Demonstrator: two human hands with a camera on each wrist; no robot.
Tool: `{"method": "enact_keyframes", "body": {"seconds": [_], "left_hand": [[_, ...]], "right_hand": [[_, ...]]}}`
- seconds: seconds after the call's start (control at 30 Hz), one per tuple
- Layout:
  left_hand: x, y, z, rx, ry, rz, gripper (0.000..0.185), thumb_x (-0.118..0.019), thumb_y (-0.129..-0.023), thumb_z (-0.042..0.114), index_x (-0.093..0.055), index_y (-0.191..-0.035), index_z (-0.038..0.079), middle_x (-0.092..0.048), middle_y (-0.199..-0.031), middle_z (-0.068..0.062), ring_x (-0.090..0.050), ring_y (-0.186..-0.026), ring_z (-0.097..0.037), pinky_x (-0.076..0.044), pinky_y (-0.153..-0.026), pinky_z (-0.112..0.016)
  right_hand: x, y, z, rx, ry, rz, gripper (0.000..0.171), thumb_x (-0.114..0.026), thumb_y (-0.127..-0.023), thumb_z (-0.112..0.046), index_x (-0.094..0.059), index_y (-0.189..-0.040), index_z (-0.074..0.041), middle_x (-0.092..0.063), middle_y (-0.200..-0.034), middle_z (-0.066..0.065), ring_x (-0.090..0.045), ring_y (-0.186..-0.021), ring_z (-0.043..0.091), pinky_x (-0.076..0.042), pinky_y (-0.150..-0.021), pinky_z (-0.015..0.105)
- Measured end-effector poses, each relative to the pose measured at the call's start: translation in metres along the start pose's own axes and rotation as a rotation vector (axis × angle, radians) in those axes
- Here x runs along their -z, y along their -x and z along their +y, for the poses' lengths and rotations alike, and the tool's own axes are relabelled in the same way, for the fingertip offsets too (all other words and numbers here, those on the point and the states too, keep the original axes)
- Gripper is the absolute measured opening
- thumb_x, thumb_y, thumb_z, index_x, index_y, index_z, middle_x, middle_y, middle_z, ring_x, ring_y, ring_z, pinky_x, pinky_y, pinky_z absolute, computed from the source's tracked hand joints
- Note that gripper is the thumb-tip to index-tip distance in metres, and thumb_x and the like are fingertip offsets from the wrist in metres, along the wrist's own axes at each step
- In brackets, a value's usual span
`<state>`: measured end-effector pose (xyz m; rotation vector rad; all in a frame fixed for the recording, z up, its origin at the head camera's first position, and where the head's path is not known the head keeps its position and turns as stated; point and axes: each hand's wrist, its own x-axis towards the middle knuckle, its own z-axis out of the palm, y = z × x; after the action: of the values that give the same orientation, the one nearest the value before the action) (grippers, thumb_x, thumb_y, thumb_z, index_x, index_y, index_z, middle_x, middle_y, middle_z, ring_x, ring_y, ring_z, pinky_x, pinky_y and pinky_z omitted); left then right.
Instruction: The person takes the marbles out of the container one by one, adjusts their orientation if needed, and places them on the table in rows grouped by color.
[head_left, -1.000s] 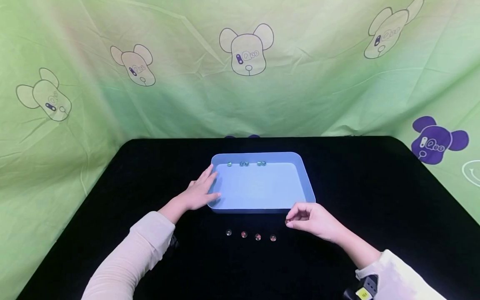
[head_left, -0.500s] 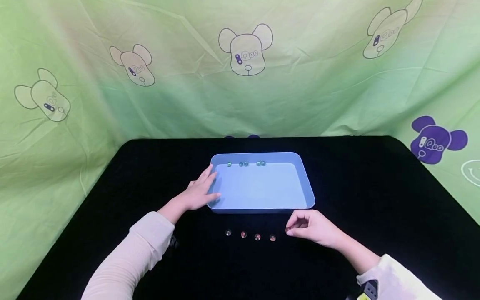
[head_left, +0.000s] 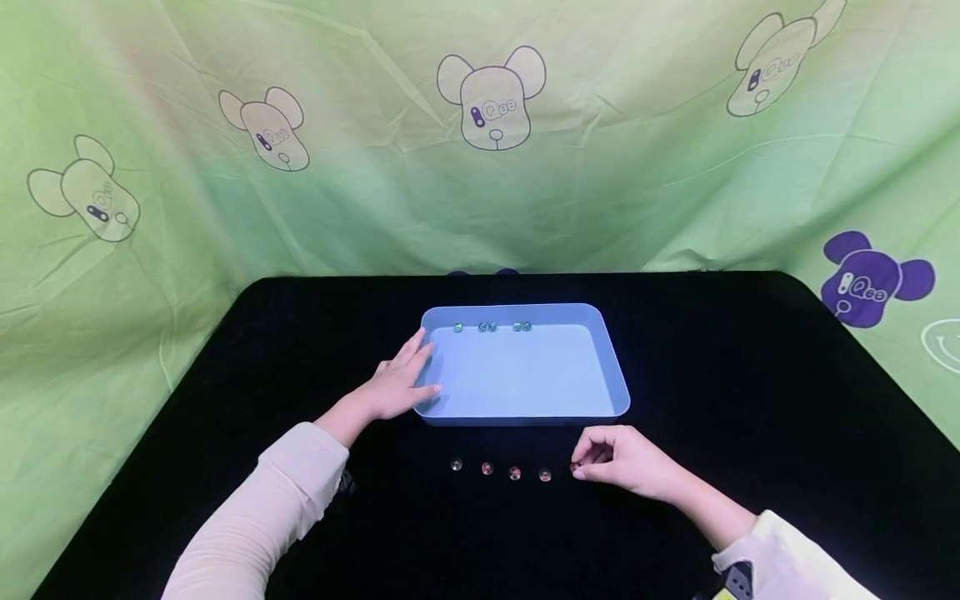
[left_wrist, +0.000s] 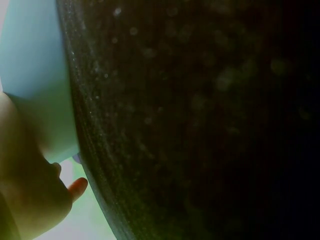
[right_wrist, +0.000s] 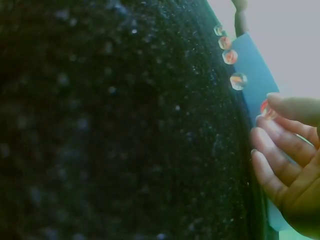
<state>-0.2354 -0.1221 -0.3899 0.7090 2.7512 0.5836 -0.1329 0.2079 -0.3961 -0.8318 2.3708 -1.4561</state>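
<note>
Black table (head_left: 750, 375): R hand (head_left: 626, 462) pinching marble (head_left: 575, 468).

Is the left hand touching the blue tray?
Touching. The head view shows the left hand flat against the blue tray's left wall, fingers along the rim and thumb at its near corner.

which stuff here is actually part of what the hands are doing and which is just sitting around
In hand:
- right hand, pinching a reddish marble
- row of four marbles on the black cloth, beside that marble
- blue tray, with the left hand resting on its left wall
- greenish marbles along the tray's far wall

Just there:
- black table cloth
- green bear-print backdrop
</note>
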Motion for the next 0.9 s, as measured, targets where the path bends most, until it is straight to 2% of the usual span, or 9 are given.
{"method": "enact_keyframes", "body": {"seconds": [0.33, 0.47, 0.63, 0.9], "left_hand": [[-0.0009, 0.0017, -0.0004, 0.006, 0.011, -0.002, 0.069, -0.045, -0.087, 0.039, -0.015, -0.138, 0.005, 0.007, -0.144, -0.007, 0.002, -0.129, -0.022, -0.014, -0.094, -0.051], [-0.0007, 0.0016, 0.0000, 0.004, 0.011, -0.003, 0.069, -0.045, -0.087, 0.039, -0.015, -0.138, 0.004, 0.007, -0.144, -0.007, 0.002, -0.129, -0.022, -0.015, -0.094, -0.050], [-0.0002, 0.0011, -0.0001, 0.004, 0.004, -0.005, 0.070, -0.045, -0.087, 0.041, -0.014, -0.138, 0.005, 0.008, -0.144, -0.006, 0.003, -0.129, -0.021, -0.015, -0.094, -0.050], [0.0007, -0.0004, -0.0011, -0.001, -0.003, -0.004, 0.070, -0.045, -0.086, 0.041, -0.014, -0.138, 0.005, 0.008, -0.144, -0.007, 0.003, -0.129, -0.021, -0.016, -0.093, -0.049]], "right_hand": [[-0.0043, 0.0008, 0.0011, 0.019, 0.006, -0.007, 0.008, -0.066, -0.072, 0.000, -0.061, -0.075, -0.005, -0.063, -0.072, -0.003, -0.056, -0.063, 0.005, -0.045, -0.055, 0.024], [-0.0053, 0.0001, 0.0022, 0.036, 0.036, -0.006, 0.007, -0.067, -0.072, -0.003, -0.061, -0.074, -0.006, -0.062, -0.071, -0.002, -0.055, -0.062, 0.004, -0.045, -0.055, 0.024], [-0.0059, -0.0004, 0.0037, 0.055, 0.078, 0.003, 0.010, -0.067, -0.070, 0.000, -0.061, -0.073, -0.008, -0.061, -0.070, 0.002, -0.054, -0.061, 0.004, -0.044, -0.054, 0.023], [-0.0061, -0.0012, 0.0017, 0.033, 0.108, -0.005, 0.012, -0.067, -0.069, 0.000, -0.062, -0.073, -0.010, -0.059, -0.071, 0.002, -0.053, -0.062, 0.004, -0.044, -0.054, 0.023]]}}
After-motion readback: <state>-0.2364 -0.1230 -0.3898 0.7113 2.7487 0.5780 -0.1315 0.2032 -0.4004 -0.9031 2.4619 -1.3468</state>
